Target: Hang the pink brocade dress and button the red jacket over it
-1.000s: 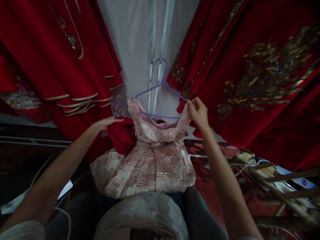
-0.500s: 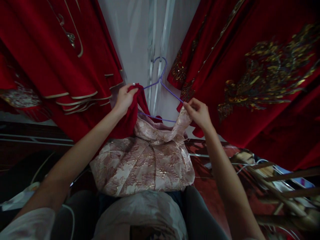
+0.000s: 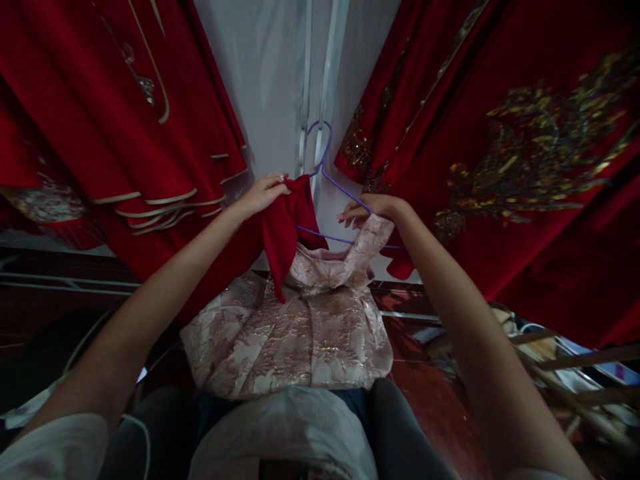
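Brocade dress in pink and gold (image 3: 300, 327) on thin purple wire hanger (image 3: 324, 175), handled at both shoulders.
The hanger hook is seen at 12 o'clock of the frame centre, with the skirt spread at 6 o'clock below it. Dark red velvet cloth (image 3: 287, 230) is pinched at its top edge by the left hand (image 3: 263, 195), at 9 o'clock of the hanger. The right hand (image 3: 371, 208) is laid at 3 o'clock on wire and strap, fingers loosely extended; a closed grasp cannot be confirmed. Red gold-embroidered robes (image 3: 510, 160) are hung at 2 o'clock.

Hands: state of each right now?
Left hand: closed on red cloth.
Right hand: on the dress strap by the hanger; grip cannot be told.
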Demonstrator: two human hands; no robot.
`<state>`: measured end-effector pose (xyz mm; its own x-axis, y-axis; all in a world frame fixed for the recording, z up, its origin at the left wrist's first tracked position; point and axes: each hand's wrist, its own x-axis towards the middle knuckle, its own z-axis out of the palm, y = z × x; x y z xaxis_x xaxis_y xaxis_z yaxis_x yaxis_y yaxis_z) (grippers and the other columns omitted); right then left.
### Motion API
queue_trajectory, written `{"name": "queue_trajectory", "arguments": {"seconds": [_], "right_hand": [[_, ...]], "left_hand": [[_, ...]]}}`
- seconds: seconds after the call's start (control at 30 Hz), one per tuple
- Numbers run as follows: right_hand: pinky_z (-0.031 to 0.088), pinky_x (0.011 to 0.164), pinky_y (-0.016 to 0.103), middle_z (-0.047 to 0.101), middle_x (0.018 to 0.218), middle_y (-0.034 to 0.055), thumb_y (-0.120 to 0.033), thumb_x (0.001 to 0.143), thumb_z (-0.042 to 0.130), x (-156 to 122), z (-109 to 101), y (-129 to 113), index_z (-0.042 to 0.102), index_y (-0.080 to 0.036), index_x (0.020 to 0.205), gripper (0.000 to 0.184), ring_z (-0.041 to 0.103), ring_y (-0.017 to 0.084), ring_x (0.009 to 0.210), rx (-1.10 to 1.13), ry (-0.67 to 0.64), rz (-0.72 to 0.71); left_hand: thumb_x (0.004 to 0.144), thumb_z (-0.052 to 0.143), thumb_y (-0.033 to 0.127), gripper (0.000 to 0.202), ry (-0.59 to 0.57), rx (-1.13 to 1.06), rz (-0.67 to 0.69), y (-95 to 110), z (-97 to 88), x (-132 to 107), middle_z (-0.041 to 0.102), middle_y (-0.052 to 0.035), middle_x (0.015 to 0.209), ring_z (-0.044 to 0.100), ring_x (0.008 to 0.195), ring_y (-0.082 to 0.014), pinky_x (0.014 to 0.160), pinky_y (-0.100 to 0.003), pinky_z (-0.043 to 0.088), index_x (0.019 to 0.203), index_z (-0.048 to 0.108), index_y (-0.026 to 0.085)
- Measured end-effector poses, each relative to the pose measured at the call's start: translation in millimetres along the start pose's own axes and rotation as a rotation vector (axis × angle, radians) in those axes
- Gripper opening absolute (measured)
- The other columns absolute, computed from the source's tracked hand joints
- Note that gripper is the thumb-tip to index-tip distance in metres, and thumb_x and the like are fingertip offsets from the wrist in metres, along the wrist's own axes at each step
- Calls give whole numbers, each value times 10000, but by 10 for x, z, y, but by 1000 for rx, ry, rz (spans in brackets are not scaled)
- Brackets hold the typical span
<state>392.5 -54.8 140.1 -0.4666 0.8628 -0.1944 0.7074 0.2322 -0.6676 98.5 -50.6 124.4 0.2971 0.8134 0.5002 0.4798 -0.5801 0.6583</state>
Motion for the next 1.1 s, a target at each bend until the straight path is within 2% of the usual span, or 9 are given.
{"name": "queue_trajectory", "arguments": {"seconds": [0.1, 0.2, 0.4, 0.47, 0.6, 0.77, 0.83, 0.97, 1.1], "right_hand": [[513, 632, 288, 698, 713, 54, -444, 606, 786, 216, 152, -121, 709, -188, 695, 282, 643, 171, 704, 57, -200, 6], [513, 693, 287, 713, 807, 55, -417, 662, 753, 314, 326, -117, 715, -190, 783, 260, 649, 164, 811, 58, -303, 64], [492, 775, 276, 712, 893, 84, -485, 717, 682, 343, 452, -22, 710, -186, 790, 309, 640, 170, 928, 162, -289, 26], [490, 744, 285, 705, 822, 83, -473, 676, 712, 367, 460, -21, 695, -166, 760, 319, 643, 175, 839, 192, -212, 5], [470, 616, 281, 636, 639, 4, -369, 596, 760, 434, 464, -50, 643, -164, 743, 278, 576, 149, 617, 94, 23, -29], [446, 658, 295, 589, 693, -9, -168, 597, 688, 363, 343, -52, 550, -192, 783, 233, 530, 157, 663, -281, 649, 11], [438, 695, 327, 588, 775, 15, -117, 593, 643, 279, 267, -20, 526, -208, 834, 284, 534, 185, 721, -322, 820, 23], [409, 652, 337, 555, 724, 23, -75, 583, 577, 61, 89, 157, 508, -218, 798, 267, 503, 176, 655, -330, 1037, 41], [367, 586, 320, 514, 659, 16, -32, 549, 515, -268, -125, 487, 471, -210, 707, 242, 448, 138, 587, -280, 1089, 61]], "left_hand": [[748, 524, 250, 198, -98, 9, -56, -149, 25, 7, 607, -42, 1150, 501, 1147, -220, 1074, -343, 315, 830, 668, 141], [750, 543, 280, 207, -74, 37, -99, -220, 58, -12, 525, -53, 1262, 485, 1160, -213, 1085, -341, 305, 850, 657, 140], [756, 533, 287, 187, -53, 26, -55, -266, 119, -23, 496, -60, 1215, 481, 1140, -196, 1079, -327, 300, 808, 634, 139], [753, 532, 287, 182, -40, 32, -41, -270, 110, -28, 504, -54, 1178, 479, 1125, -190, 1073, -324, 300, 801, 633, 143], [744, 534, 282, 163, -50, 104, -25, -269, 44, -23, 530, -29, 1063, 478, 1077, -185, 1058, -331, 306, 739, 633, 152], [767, 524, 295, 187, -13, 245, 24, -304, 54, 0, 549, -36, 901, 505, 982, -206, 995, -367, 352, 692, 629, 159], [790, 511, 306, 205, 34, 311, 44, -323, 91, -6, 558, -47, 916, 507, 994, -217, 996, -383, 342, 711, 631, 160], [819, 491, 312, 228, 72, 369, 77, -331, 135, -42, 566, -68, 958, 510, 1014, -228, 983, -395, 337, 756, 642, 152], [822, 505, 312, 220, 52, 395, 80, -285, 160, -82, 562, -69, 916, 528, 978, -230, 949, -394, 358, 756, 647, 157]]}}
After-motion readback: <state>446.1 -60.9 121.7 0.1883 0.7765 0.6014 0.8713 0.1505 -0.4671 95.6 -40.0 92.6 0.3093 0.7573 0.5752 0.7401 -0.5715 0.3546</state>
